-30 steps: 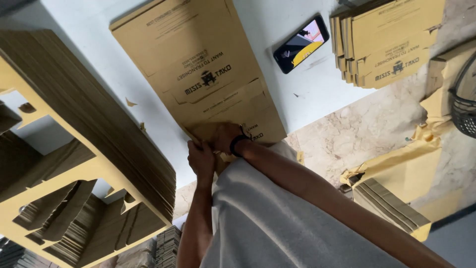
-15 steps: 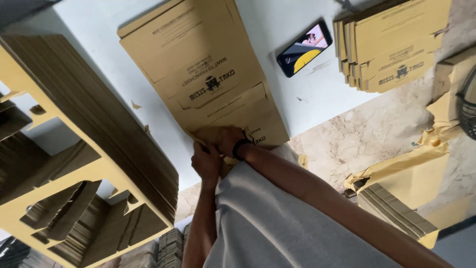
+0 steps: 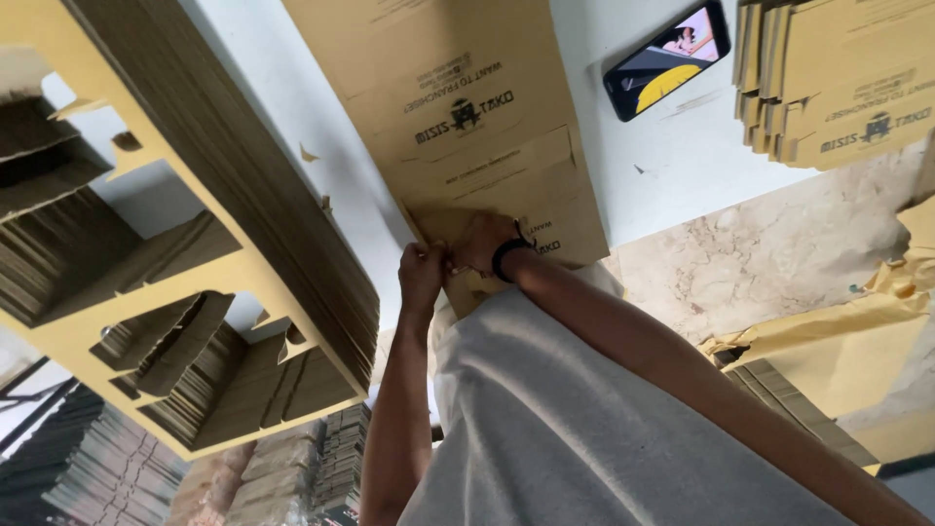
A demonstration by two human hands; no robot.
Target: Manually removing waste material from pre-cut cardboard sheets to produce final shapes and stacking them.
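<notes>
Brown cardboard, a flattened box [image 3: 467, 127], is laid on the white surface [image 3: 672, 161]; its near edge is pinched by the closed left hand [image 3: 424, 275] and pressed by the right hand [image 3: 482, 244], fingers curled. A phone [image 3: 667, 58] and a stack of flat boxes [image 3: 838, 78] are seen beyond.

Tan-brown flat cardboard box [image 3: 467, 117] with black print and a small black emblem, lying on a white table [image 3: 682, 166]. Black wristband [image 3: 504, 257] on the right hand [image 3: 482, 242]; light grey shirt [image 3: 584, 429] below. Black phone [image 3: 667, 58] with a yellow and pink screen, beside a stack of tan cartons [image 3: 838, 78] with the same black print; mottled beige-and-white floor [image 3: 740, 273].
</notes>
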